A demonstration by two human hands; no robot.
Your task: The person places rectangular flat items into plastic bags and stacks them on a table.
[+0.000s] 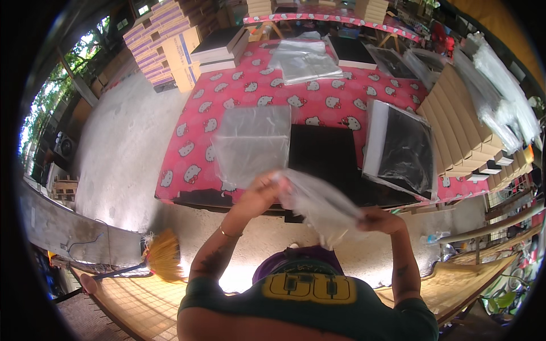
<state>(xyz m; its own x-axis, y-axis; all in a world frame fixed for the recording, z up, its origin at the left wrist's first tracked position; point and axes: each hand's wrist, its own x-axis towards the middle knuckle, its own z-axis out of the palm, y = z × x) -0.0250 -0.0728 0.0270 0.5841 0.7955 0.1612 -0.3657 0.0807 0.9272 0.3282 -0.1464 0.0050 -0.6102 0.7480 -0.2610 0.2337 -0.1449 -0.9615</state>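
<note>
A clear plastic bag [324, 199] is stretched between my two hands in front of the table's near edge, blurred by motion. My left hand [264, 192] is closed on its upper left end. At the other end, my right hand [382, 220] pinches the bag's edge. Just beyond lies a flat stack of clear plastic bags [250, 142] on the left. A black flat board [323, 150] rests beside it in the middle. On the right, a black and white flat item [401, 148] lies inside a clear plastic sleeve.
A pink patterned cloth covers the table [239, 85]. More plastic bags [307, 62] and a black-topped stack [350, 51] lie farther back. Folded brown cardboard [458, 122] stands at the right. Stacked cartons [165, 48] rise at the far left. A broom [162, 258] lies at lower left.
</note>
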